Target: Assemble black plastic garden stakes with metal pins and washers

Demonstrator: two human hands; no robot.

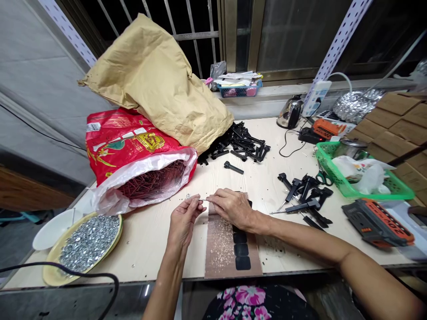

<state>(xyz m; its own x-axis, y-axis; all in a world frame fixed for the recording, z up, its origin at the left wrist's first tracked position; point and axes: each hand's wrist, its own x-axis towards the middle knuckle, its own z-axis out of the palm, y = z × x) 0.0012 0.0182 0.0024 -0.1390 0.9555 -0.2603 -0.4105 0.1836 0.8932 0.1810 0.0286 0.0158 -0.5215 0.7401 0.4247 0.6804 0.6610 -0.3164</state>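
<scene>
My left hand (185,220) is closed, thumb and fingers pinching a thin metal rod (203,199) above the table. Its far end meets the fingertips of my right hand (231,208), which are pinched together over a brown board (216,262). Small shiny bits show by the left fingertips, too small to name. Pale crumbs and a row of black pads (242,250) lie on the board. On the left, a yellow bowl (50,276) holds small silvery metal washers (90,242). Reddish-brown thin rods (153,180) fill the open red bag (113,146).
A large paper sack (156,71) leans behind the red bag. Black plastic parts (243,142) lie at the back, more black parts with metal rods (307,195) on the right. Beyond are a green basket (367,191), a 20V battery (380,222), a kettle (290,113) and cardboard boxes (396,120).
</scene>
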